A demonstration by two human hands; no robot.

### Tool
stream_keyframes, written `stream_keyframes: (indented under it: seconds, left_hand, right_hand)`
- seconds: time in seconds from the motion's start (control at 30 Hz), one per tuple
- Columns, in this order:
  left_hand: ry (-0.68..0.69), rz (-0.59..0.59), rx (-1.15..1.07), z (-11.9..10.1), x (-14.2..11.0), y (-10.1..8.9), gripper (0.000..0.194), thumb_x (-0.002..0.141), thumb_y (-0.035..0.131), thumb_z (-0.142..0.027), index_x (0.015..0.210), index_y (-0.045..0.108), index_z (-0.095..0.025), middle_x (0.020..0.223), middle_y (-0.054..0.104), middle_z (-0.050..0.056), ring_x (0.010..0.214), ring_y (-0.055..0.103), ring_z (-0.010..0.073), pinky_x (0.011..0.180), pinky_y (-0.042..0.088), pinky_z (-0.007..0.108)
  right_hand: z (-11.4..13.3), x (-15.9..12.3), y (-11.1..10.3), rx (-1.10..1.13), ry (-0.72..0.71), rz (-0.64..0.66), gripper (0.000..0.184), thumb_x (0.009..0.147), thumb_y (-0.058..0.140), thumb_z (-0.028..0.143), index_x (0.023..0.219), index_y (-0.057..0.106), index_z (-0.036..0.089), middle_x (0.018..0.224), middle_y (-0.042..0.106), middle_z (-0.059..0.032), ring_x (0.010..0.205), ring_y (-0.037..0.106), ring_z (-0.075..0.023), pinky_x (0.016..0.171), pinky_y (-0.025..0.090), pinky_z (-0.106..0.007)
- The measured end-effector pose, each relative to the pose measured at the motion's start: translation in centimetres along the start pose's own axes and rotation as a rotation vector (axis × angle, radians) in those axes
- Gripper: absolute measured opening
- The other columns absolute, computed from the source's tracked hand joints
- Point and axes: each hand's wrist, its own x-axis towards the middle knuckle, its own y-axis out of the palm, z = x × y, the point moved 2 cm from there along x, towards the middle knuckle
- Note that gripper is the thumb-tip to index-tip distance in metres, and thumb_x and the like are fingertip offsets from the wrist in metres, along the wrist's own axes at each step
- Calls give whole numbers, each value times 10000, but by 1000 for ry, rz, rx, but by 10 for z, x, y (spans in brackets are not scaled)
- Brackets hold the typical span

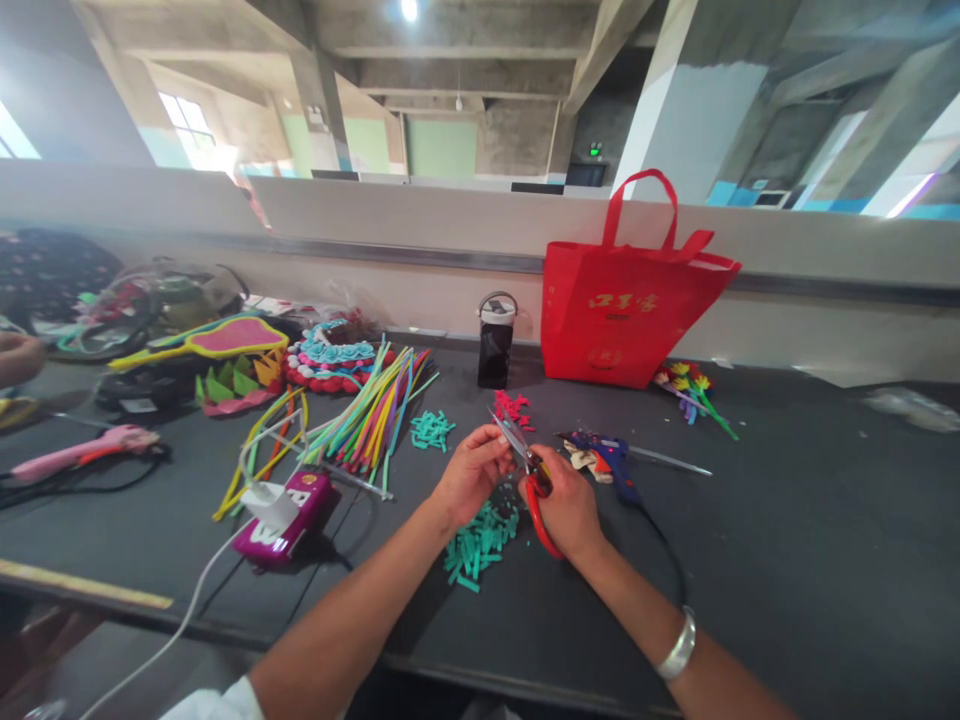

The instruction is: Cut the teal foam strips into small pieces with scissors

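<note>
Far left edge: another person's hand (16, 355) is showing at the table's side, apart from the wearer's own. A pink glue gun (82, 448) is lying just below it on the dark table (810, 560), its cable trailing toward the near edge.

Further right, a magenta box (289, 512) is sitting with a white plug (268, 503) on top, a white cord running off the near edge. Behind it a fan of coloured strips (371, 410) is spreading out, with finished foam flower pieces (330, 358) beyond.

Centre: left hand (472, 470) is pinching, fingers curled nearly closed; what it is gripping is too small to make out. It is sitting right at the blades of the scissors (529, 475). Right hand (568, 505) is wrapping closed around the red handles, blades pointing up and away, slightly parted. Both hands are hovering just above a heap of teal cut pieces (480, 545) on the table. A smaller teal heap (431, 430) and some red cut pieces (514, 408) are lying behind.

Behind the hands, a dark bottle (496, 342) is standing upright. Just right of the right hand, a blue glue gun (607, 458) is lying flat. A red tote bag (626, 300) is standing against the back wall, small paper flowers (694, 390) lying at its right foot.
</note>
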Motion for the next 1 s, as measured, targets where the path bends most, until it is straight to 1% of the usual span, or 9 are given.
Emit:
stream_keyframes:
  seconds: [0.27, 0.43, 0.6, 0.7, 0.77, 0.83, 0.93, 1.0]
  left_hand:
    - [14, 6, -20, 0, 1, -1, 175, 689, 753, -195, 794, 624, -141, 662, 604, -11, 572, 536, 80, 627, 441, 228]
    - [23, 14, -19, -1, 0, 0, 150, 697, 742, -192, 771, 623, -140, 632, 579, -19, 552, 510, 72, 608, 428, 223]
    - [34, 0, -30, -5, 1, 2, 145, 696, 729, -200, 758, 608, -148, 592, 528, -34, 540, 487, 75, 597, 415, 226]
    - [51, -31, -4, -7, 2, 1, 143, 690, 717, -218, 721, 594, -152, 562, 490, -44, 523, 461, 76, 582, 401, 227]
    - [65, -61, 63, -7, 2, 0, 131, 690, 705, -224, 715, 597, -154, 551, 479, -48, 512, 440, 73, 575, 388, 224]
    - [81, -95, 185, -5, 2, -2, 113, 688, 691, -222, 710, 604, -153, 555, 487, -47, 512, 428, 69, 568, 370, 217]
    - [132, -146, 452, -1, 3, -4, 120, 673, 681, -240, 688, 604, -149, 573, 510, -41, 521, 420, 69, 542, 333, 210]
    - [173, -148, 641, 2, 3, -4, 128, 660, 675, -247, 670, 593, -149, 581, 518, -39, 531, 423, 75, 534, 322, 210]
  right_hand:
    - [-3, -1, 2, -33, -29, -27, 350, 769, 506, 204, 1105, 604, 212, 833, 660, -22, 689, 616, -164, 678, 462, -254]
    - [-5, -2, 3, -37, -37, -20, 336, 776, 512, 217, 1096, 614, 204, 771, 661, -13, 637, 613, -158, 634, 460, -241]
    - [-2, -1, 3, 28, -17, -50, 259, 802, 510, 250, 1032, 622, 209, 786, 674, -9, 636, 625, -152, 631, 464, -231]
    - [-3, 0, 1, 51, 9, -69, 224, 821, 522, 280, 1007, 622, 204, 745, 668, -1, 598, 612, -147, 618, 461, -230]
    - [-4, 1, 0, 61, 27, -74, 225, 828, 534, 293, 1015, 618, 200, 720, 657, 5, 581, 601, -142, 611, 460, -231]
    - [-5, 2, -2, 83, 35, -97, 242, 831, 549, 314, 1031, 612, 193, 743, 660, -2, 611, 609, -147, 633, 469, -239]
    - [-5, 3, -4, 157, 46, -131, 290, 828, 578, 360, 1058, 600, 184, 861, 683, -36, 731, 638, -168, 715, 489, -268]
    - [-5, 3, -5, 233, 72, -132, 324, 826, 591, 386, 1078, 587, 183, 916, 684, -50, 779, 641, -174, 738, 497, -278]
